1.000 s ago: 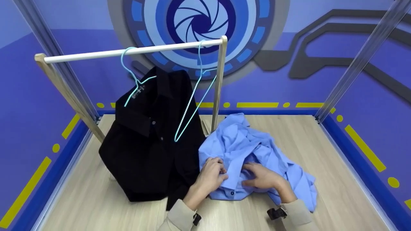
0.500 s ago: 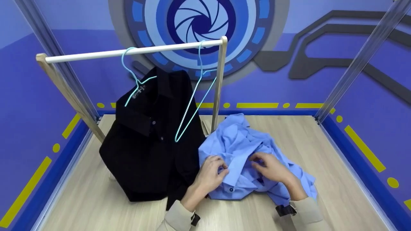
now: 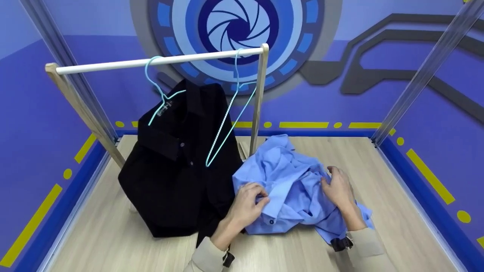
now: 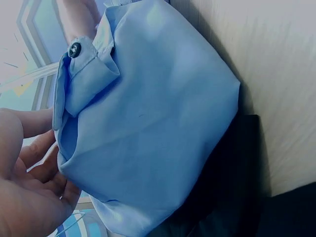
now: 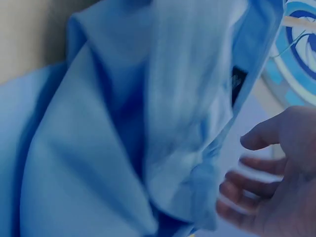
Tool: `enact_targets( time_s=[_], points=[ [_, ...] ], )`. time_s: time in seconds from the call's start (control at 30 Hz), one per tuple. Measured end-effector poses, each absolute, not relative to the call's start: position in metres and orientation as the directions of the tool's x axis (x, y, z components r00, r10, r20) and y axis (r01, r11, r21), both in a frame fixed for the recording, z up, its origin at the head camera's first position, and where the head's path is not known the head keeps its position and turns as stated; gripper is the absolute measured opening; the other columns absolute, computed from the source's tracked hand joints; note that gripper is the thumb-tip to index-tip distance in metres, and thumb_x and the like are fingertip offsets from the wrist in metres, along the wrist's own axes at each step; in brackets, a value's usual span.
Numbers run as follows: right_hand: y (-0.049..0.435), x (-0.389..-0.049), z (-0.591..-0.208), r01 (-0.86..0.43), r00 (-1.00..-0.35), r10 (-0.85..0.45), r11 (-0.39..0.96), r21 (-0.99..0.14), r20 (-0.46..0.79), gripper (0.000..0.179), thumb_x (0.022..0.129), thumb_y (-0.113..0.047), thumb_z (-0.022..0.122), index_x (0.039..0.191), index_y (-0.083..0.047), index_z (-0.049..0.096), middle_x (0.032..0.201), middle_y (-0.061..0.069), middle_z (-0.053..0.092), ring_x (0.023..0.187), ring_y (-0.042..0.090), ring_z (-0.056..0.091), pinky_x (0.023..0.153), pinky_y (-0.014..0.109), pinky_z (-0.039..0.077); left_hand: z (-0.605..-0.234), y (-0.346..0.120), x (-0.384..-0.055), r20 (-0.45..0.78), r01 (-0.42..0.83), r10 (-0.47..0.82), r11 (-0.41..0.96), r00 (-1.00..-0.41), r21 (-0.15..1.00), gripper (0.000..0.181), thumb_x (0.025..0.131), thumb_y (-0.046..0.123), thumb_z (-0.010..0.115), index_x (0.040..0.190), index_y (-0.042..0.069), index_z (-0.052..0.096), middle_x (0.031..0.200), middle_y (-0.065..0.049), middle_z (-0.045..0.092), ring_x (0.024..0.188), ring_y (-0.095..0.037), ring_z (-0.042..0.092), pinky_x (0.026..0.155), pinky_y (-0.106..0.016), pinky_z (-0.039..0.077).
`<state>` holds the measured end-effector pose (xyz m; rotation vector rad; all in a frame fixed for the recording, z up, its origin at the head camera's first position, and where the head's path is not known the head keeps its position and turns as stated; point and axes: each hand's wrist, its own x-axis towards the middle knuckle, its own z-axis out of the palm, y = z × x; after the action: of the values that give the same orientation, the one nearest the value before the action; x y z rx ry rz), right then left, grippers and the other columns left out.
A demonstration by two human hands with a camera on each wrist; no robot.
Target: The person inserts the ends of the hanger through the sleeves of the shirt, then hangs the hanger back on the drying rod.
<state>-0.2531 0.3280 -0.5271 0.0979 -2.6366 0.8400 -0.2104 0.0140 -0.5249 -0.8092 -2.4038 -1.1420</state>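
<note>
- Left hand (image 3: 245, 202): fingers bent, thumb opposite, pinching the near left edge of the blue shirt; the left wrist view shows thumb and fingers meeting at the cloth's edge.
- Right hand (image 3: 339, 187): released, thumb and fingers apart and loosely curved, holding nothing; it stands at the shirt's right side, just beside the folds. Whether a fingertip brushes the cloth I cannot tell.
- Blue shirt (image 3: 272, 168): one, crumpled on the wooden table, between the two hands and to the right of the rack; one dark button (image 4: 74, 50) at its near edge, a dark label (image 5: 239, 81) inside; its tail end runs beneath the right forearm.
- Black shirt (image 3: 170, 189): one, on a turquoise hanger (image 3: 154, 77), close by the left hand; its lower right part lies against the blue shirt's left side.
- Second hanger (image 3: 230, 109): turquoise, hung near the rack's right post, in front of the black shirt.
- Rack (image 3: 113, 67): white rail, wooden posts; the right post comes down just behind the blue shirt's far left edge.
- Table (image 3: 397, 226): pale wood; a wide stretch extends right of the right hand to the blue side wall (image 3: 446, 151), a narrower one behind the shirt to the back wall.
</note>
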Motion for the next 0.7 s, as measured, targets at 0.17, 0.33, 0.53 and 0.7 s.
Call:
enact_targets(
  time_s=[0.17, 0.33, 0.53, 0.7],
  points=[
    [0.335, -0.252, -0.527, -0.063, -0.968, 0.075, 0.849, -0.524, 0.238, 0.032, 0.095, -0.008, 0.066, 0.12, 0.013, 0.064, 0.111, 0.029, 0.069, 0.102, 0.047, 0.065, 0.085, 0.058, 0.049, -0.522, 0.013, -0.211, 0.529, 0.638, 0.359, 0.475, -0.769, 0.606, 0.007, 0.089, 0.006, 0.077, 0.087, 0.007, 0.07, 0.102, -0.003, 0.072, 0.098, -0.019, 0.066, 0.091, -0.038, 0.049],
    [0.337, -0.251, -0.525, -0.092, -0.977, 0.031, 0.834, -0.544, 0.212, 0.027, 0.094, 0.002, 0.055, 0.116, 0.013, 0.065, 0.1, 0.026, 0.071, 0.092, 0.044, 0.068, 0.081, 0.057, 0.051, -0.52, 0.011, -0.211, 0.528, 0.668, 0.41, 0.437, -0.744, 0.602, 0.007, 0.096, 0.004, 0.068, 0.091, 0.005, 0.063, 0.113, -0.008, 0.071, 0.107, -0.023, 0.066, 0.098, -0.039, 0.049],
    [0.341, -0.252, -0.521, -0.141, -0.98, -0.03, 0.795, -0.59, 0.195, 0.039, 0.086, 0.015, 0.045, 0.12, 0.013, 0.063, 0.096, 0.025, 0.071, 0.094, 0.045, 0.068, 0.082, 0.054, 0.052, -0.516, 0.009, -0.209, 0.57, 0.707, 0.42, 0.372, -0.706, 0.602, 0.004, 0.1, 0.002, 0.061, 0.097, 0.003, 0.06, 0.117, -0.012, 0.069, 0.107, -0.025, 0.065, 0.094, -0.037, 0.052],
    [0.346, -0.255, -0.521, -0.155, -0.987, -0.091, 0.739, -0.656, 0.131, 0.045, 0.086, 0.016, 0.049, 0.129, 0.01, 0.061, 0.107, 0.028, 0.069, 0.085, 0.035, 0.068, 0.059, 0.037, 0.055, -0.513, 0.008, -0.208, 0.599, 0.724, 0.41, 0.332, -0.688, 0.605, 0.003, 0.102, 0.001, 0.058, 0.1, 0.003, 0.059, 0.118, -0.014, 0.067, 0.106, -0.024, 0.065, 0.091, -0.034, 0.053]
  ],
)
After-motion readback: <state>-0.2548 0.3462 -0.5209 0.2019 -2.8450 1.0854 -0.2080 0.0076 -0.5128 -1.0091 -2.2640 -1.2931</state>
